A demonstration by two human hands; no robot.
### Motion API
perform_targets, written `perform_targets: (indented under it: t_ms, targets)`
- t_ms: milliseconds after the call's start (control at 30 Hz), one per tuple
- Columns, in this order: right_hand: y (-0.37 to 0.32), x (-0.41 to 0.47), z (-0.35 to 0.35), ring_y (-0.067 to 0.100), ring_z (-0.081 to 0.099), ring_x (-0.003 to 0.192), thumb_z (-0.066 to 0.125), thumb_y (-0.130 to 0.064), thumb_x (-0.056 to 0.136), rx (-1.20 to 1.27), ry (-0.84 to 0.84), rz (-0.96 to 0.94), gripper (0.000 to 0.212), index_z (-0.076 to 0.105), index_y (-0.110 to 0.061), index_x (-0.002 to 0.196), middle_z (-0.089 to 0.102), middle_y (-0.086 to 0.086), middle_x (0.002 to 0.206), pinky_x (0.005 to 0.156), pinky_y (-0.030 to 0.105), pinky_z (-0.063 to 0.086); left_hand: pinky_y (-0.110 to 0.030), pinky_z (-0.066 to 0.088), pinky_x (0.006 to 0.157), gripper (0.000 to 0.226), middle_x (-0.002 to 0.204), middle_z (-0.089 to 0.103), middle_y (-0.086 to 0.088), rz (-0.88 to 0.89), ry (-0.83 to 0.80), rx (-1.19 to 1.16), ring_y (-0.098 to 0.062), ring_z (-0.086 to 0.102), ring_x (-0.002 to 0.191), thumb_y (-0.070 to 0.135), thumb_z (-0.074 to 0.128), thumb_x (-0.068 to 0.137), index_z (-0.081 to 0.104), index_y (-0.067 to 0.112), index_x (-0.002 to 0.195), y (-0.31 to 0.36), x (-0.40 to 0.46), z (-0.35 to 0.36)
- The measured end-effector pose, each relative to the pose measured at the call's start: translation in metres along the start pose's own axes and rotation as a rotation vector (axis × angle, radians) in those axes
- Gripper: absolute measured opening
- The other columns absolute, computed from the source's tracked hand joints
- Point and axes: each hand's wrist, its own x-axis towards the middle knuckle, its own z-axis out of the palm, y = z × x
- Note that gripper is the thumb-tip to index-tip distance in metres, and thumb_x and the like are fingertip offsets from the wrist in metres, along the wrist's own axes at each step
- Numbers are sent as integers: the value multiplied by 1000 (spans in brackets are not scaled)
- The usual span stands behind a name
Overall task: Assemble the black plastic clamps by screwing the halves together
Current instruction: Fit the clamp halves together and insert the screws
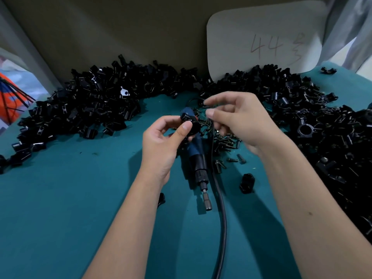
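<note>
One head cam, wide-angle, looks fwd and down from above the teal table (60, 198). Close to both forearms; far edge reaches the back wall (120, 27). No 2nd view.

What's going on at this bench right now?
A person is putting black plastic clamps together over a teal table. The left hand grips a black clamp between thumb and fingers. The right hand hovers beside it, fingers loosely curled; whether it pinches a screw is too blurred to tell. The electric screwdriver lies untouched on the table beside the loose screws. Heaps of clamp parts ring the work area.
</note>
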Motion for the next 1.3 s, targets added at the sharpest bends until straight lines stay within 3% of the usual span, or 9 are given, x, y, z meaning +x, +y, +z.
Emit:
perform_targets:
  t_ms: [367,567,667,800,867,933,1000,1100,1300]
  targets:
    - [14,-2,24,3,58,57,86,-11,84,92,-15,-169,9,77,-9,84,72,-1,71,49,15,43,-17,56,76,12,91,76,7,78,-37,102,-5,72,85,9,79,89,73,12,100,-4,0,-2]
    - [12,0,14,22,52,63,79,-18,92,44,-110,-154,10,79,-15,82,63,11,70,46,25,43,-25,58,79,13,95,76,2,60,-12,70,-15,74,88,9,80,88,74,13,99,-4,1,-3]
    - [12,0,12,14,47,54,76,-22,95,-67,-95,-173,25,67,-12,73,56,3,61,44,26,39,-29,60,79,21,99,76,-5,61,-34,119,-17,73,85,13,84,85,73,9,103,-3,0,0]
    - [9,-2,16,3,36,56,57,-32,105,-325,-129,-260,42,49,-16,67,41,-11,60,57,26,33,-40,63,84,27,103,74,-8,39,-46,172,-22,72,84,21,84,82,72,11,103,-4,-3,6]
    - [9,-4,12,3,39,52,48,-42,109,-312,-143,-213,54,47,-20,60,43,-13,56,57,24,34,-38,62,83,23,99,74,-3,35,-28,166,-20,72,83,19,84,83,72,12,101,-4,-3,8]
    - [13,-4,2,13,44,53,40,-58,107,-291,-96,-97,66,51,-9,63,46,-5,57,55,28,37,-34,61,80,16,96,74,-3,19,-3,96,-17,72,80,11,81,88,71,9,100,-3,-3,8]
    - [18,-2,-12,11,48,54,50,-55,104,-443,-82,-56,57,60,-8,73,53,-9,59,54,23,39,-30,60,77,8,94,75,-6,-26,24,18,-19,72,78,9,76,91,71,10,97,-1,-3,8]
    - [23,0,-28,6,58,65,83,-33,87,-827,-222,22,19,70,-25,76,65,-12,72,58,18,41,-25,60,75,7,94,78,-10,-144,59,-96,-20,74,80,15,70,97,66,10,100,5,-3,7]
    - [29,0,-25,3,60,69,88,-22,82,-898,-257,93,19,73,-30,75,68,-10,76,56,12,39,-21,59,74,12,88,77,-10,-283,90,-300,-19,75,79,18,69,98,64,7,98,10,-3,4]
